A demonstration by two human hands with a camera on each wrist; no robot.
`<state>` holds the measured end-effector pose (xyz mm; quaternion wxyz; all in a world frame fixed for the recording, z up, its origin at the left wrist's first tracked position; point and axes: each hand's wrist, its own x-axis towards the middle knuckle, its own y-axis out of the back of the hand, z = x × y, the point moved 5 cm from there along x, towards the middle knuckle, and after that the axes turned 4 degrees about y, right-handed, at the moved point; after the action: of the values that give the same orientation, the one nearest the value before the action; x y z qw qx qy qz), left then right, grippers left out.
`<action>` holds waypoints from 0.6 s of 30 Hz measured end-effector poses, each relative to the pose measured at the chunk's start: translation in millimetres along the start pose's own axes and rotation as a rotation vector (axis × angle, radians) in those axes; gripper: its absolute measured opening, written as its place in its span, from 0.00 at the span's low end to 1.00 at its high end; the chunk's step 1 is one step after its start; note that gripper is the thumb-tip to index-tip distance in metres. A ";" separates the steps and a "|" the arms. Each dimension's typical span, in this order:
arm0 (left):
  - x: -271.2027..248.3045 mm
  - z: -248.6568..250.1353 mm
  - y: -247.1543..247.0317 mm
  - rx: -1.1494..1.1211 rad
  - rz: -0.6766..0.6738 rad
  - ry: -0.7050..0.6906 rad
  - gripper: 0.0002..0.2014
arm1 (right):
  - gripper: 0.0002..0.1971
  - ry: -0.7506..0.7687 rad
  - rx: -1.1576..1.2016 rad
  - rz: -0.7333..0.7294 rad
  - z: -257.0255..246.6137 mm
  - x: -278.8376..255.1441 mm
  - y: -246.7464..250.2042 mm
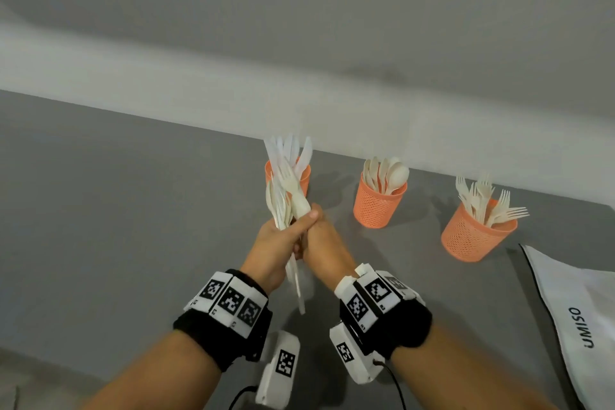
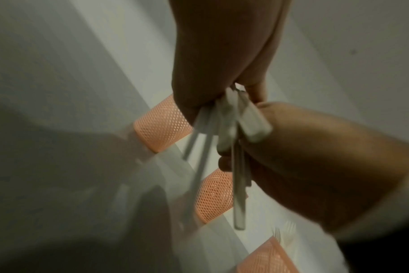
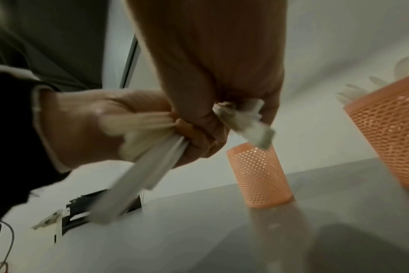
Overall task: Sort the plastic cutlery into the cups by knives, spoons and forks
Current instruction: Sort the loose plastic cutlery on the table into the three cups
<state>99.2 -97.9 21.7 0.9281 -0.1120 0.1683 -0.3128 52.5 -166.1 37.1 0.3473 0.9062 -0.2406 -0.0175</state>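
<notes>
Both hands meet above the grey table point(image 1: 116, 210), holding white plastic cutlery upright. My left hand point(image 1: 276, 243) grips a bundle of cutlery point(image 1: 286, 190) by the handles, a fork showing in front. My right hand point(image 1: 327, 243) presses against it and grips some of the handles point(image 3: 247, 120). In the left wrist view the handle ends point(image 2: 236, 133) stick out below my left hand point(image 2: 222, 64). Three orange mesh cups stand behind: the left cup point(image 1: 304, 176) holds knives, the middle cup point(image 1: 377, 206) spoons, the right cup point(image 1: 474, 236) forks.
A white bag point(image 1: 582, 309) printed UMISO lies at the table's right edge. A pale wall ledge point(image 1: 199, 93) runs close behind the cups. Cables point(image 1: 396, 386) hang from the wrist units near the front.
</notes>
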 end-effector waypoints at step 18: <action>12.7 13.0 -38.6 0.015 -0.167 -0.051 0.05 | 0.11 0.050 0.489 0.068 27.0 15.7 57.6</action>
<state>92.7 -134.5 42.6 0.9035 -0.1268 0.1323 -0.3873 36.6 -226.9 55.5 0.1240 0.9549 -0.2592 0.0752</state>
